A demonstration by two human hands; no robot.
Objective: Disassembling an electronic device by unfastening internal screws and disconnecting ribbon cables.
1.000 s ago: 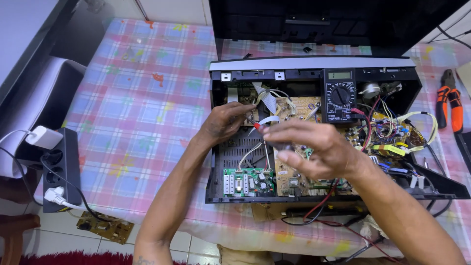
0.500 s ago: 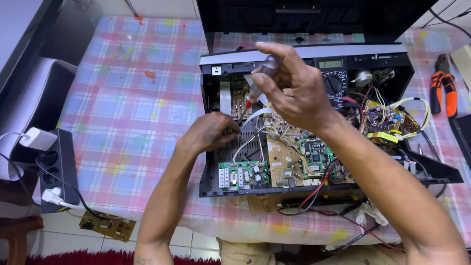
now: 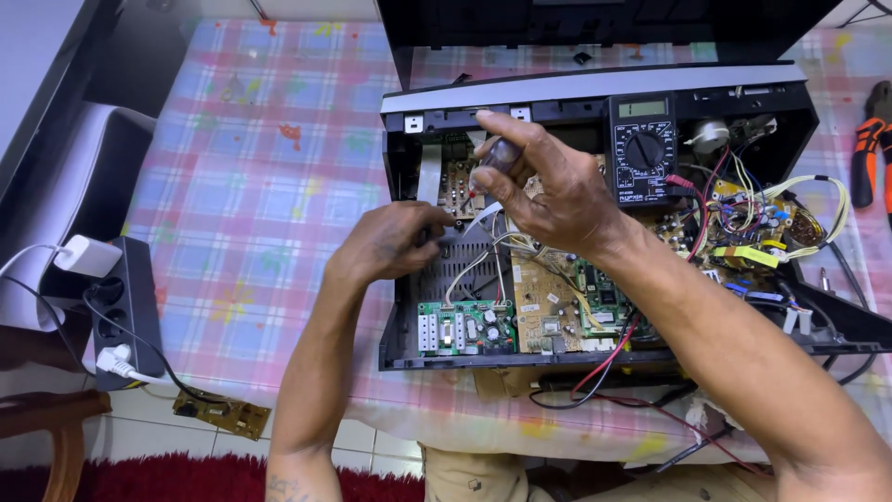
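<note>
Head view: right hand [image 3: 548, 186] over the open chassis [image 3: 595, 344] on the desk [image 3: 242, 195], fingers clenched around a small dark probe [image 3: 497, 158], tip pointing down at the board [image 3: 460, 186] just below. Left hand [image 3: 390, 244] just left of it, fingertips pinched on wires [image 3: 483, 260] inside. Multimeter [image 3: 643, 149] propped just right of right hand.

tablecloth [image 3: 251, 167]: showing as soft woven cloth, matt, pastel checks
device casing [image 3: 595, 88]: looking like black plastic, slightly glossy, silver strip along 12 o'clock edge
circuit boards [image 3: 544, 311]: appearing matt, green and tan
multimeter [image 3: 643, 149]: black plastic, smooth
power strip [image 3: 125, 311]: dark matt plastic
</note>
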